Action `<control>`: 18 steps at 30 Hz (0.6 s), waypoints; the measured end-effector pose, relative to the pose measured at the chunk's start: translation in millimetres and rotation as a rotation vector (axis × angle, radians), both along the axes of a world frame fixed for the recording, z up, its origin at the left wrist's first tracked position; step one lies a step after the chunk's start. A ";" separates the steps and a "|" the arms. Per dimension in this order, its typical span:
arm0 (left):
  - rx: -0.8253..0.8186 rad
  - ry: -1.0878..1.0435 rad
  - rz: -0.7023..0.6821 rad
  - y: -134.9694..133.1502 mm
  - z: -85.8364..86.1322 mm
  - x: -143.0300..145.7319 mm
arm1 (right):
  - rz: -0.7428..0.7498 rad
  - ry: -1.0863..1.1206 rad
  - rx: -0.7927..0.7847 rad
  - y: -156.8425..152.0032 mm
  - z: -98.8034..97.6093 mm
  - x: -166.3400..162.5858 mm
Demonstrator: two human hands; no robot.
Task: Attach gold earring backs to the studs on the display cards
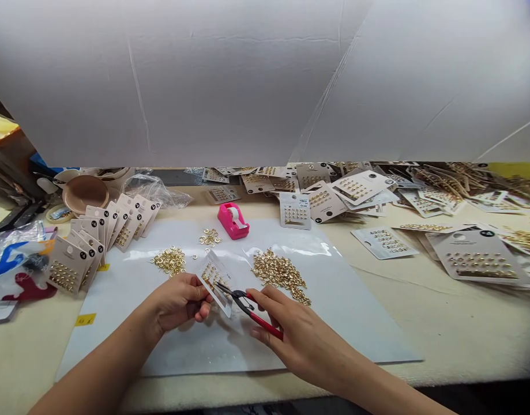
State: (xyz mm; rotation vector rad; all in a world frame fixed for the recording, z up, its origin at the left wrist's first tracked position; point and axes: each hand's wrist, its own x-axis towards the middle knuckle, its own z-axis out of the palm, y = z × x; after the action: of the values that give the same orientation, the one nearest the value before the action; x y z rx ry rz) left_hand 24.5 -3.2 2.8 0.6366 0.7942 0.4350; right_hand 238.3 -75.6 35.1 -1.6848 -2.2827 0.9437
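Observation:
My left hand (180, 300) pinches a small white earring card (215, 280) with gold earrings on it, tilted above a white sheet (169, 346). In my right hand (294, 331) I grip red-handled pliers (247, 306), whose black tip touches the card. Heaps of loose gold earrings lie on the sheet: a large one (281, 274) just beyond my right hand, a smaller one (169, 260) beyond my left, and a little one (210, 237) further back.
A pink tape dispenser (233, 220) stands behind the sheet. A fanned row of filled cards (98, 239) lies at the left, near a brown bowl (85, 193) and plastic bags. Several more cards (377, 196) cover the table's back and right. A white wall rises behind.

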 end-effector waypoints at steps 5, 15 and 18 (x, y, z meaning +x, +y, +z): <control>0.000 0.005 -0.014 -0.7 3.2 0.3 | -0.003 0.014 -0.003 -1.0 0.9 -0.8; 0.023 0.011 0.007 -1.0 0.9 2.0 | -0.003 0.048 0.005 -2.8 -0.6 -1.5; 0.028 0.008 0.008 -1.7 1.1 2.5 | 0.004 0.043 0.015 -3.3 -1.0 -1.3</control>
State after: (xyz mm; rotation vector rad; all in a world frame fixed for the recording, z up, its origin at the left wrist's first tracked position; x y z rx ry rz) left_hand 26.9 -5.0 3.9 0.6619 0.8000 0.4522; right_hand 237.0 -78.9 34.1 -1.6391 -2.2607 0.9508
